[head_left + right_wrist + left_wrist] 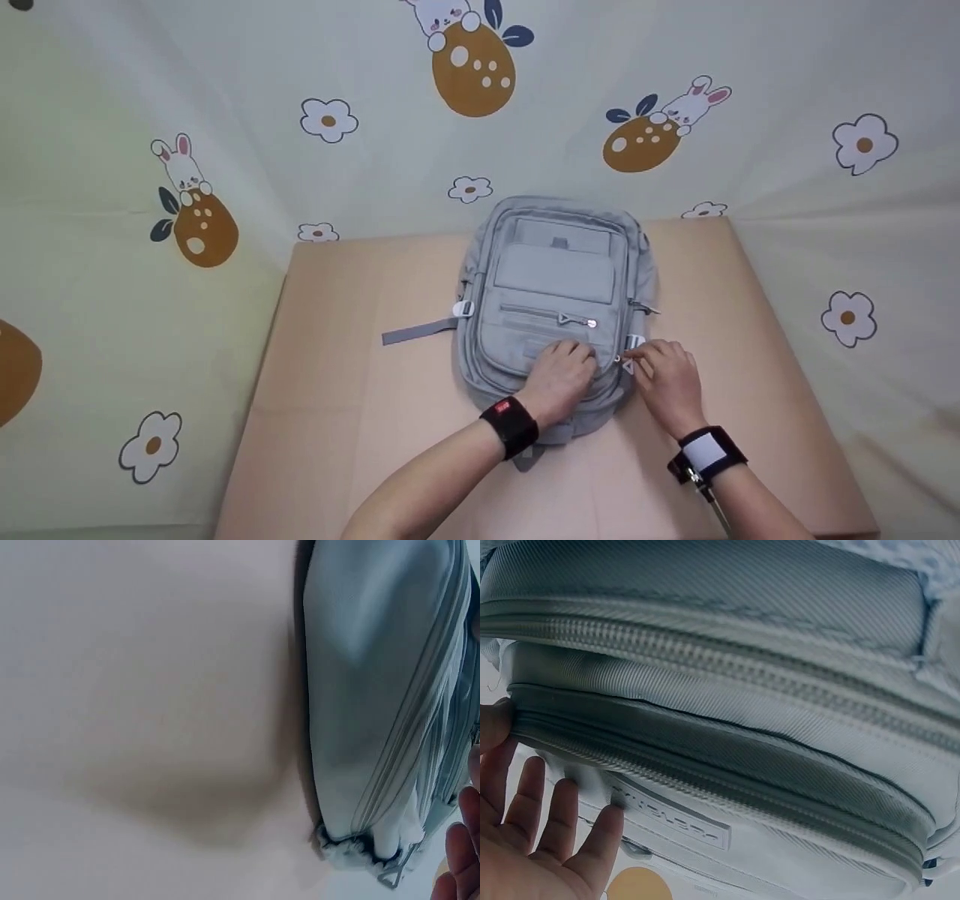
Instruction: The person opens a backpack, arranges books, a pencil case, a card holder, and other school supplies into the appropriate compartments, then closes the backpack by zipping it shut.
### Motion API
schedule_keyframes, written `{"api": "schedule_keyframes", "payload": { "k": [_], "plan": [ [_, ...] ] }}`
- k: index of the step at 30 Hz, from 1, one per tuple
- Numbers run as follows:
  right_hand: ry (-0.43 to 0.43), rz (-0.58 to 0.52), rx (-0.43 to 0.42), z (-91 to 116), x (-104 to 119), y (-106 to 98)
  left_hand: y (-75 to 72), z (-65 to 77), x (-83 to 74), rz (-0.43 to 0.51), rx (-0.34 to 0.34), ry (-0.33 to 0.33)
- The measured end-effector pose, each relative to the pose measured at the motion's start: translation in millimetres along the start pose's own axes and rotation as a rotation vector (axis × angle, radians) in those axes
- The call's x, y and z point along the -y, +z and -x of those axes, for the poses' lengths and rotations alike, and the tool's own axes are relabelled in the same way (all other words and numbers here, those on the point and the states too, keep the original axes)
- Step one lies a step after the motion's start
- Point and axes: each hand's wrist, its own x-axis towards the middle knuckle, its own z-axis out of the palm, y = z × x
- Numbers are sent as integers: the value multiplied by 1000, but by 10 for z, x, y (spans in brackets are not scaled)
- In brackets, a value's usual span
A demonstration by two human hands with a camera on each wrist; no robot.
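A grey backpack [555,274] lies front side up on the cardboard-coloured table. My left hand [561,381] is on its lower front. In the left wrist view, the thumb and index finger [495,772] pinch the zipped edge of the front pocket [705,780] at its corner, the other fingers spread over a stitched label [671,817]. My right hand [670,381] is at the bag's lower right edge and pinches a zipper pull [628,366] there. Only some right fingers [461,840] show in the right wrist view, beside the bag's side [367,690]; the pull is hidden there.
A grey strap [420,331] sticks out to the left from a white buckle [463,309]. Another zipper pull [577,322] lies on the small front pocket. The table [337,420] ends at a cloth backdrop [390,165] with rabbits and flowers, behind and on both sides.
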Motion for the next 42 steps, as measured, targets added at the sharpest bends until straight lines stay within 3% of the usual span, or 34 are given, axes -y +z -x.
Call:
{"api": "schedule_keyframes", "payload": {
  "k": [8,16,21,25,31,35,38,42],
  "plan": [
    [65,10,-11,-355,-203,80,51,2,-18,-25,-61,8],
    [149,20,17,-643,-306,125,34,-6,-60,-19,-27,23],
    [192,12,40,-621,-312,153,46,-1,-66,-30,-34,35],
    [260,-73,43,-597,-318,147,58,2,-46,-23,-20,30],
    [446,-216,58,-620,-342,116,87,17,-7,14,-23,-2],
    [560,-229,68,-586,-366,103,114,75,24,18,-46,7],
    [581,-214,73,-534,-396,97,140,168,97,36,-68,17],
    [510,-172,70,-410,-460,65,212,383,306,103,-80,-30]
  ]
}}
